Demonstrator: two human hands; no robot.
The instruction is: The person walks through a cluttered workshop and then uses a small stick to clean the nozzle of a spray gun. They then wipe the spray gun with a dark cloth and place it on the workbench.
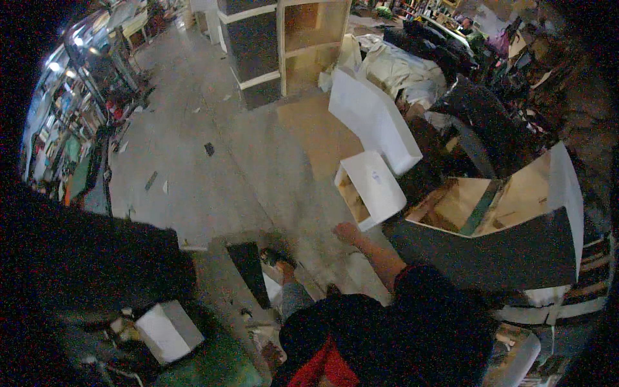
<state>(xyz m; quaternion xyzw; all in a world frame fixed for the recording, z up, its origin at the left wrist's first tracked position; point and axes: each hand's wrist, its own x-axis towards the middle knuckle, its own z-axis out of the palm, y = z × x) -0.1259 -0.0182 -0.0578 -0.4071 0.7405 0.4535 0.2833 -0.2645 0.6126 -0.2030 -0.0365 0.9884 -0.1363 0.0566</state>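
Note:
My right hand (346, 231) reaches out forward over the concrete floor, forearm bare below a dark sleeve. It hovers just below the lower corner of a small white open-fronted box (374, 184) with a wooden inside, lying on the floor. The picture is too blurred to show whether the fingers touch the box or are curled. My left hand is out of sight. My foot in a dark sandal (276, 257) stands next to a grey board (225, 277) that bears a black strip.
A long white panel (377, 122) lies beyond the box. At the right lies a big cabinet (516, 193) with a wooden interior and a dark front panel. Tall shelf units (309, 45) stand at the back. A white block (169, 330) sits at the lower left. Clutter lines both sides.

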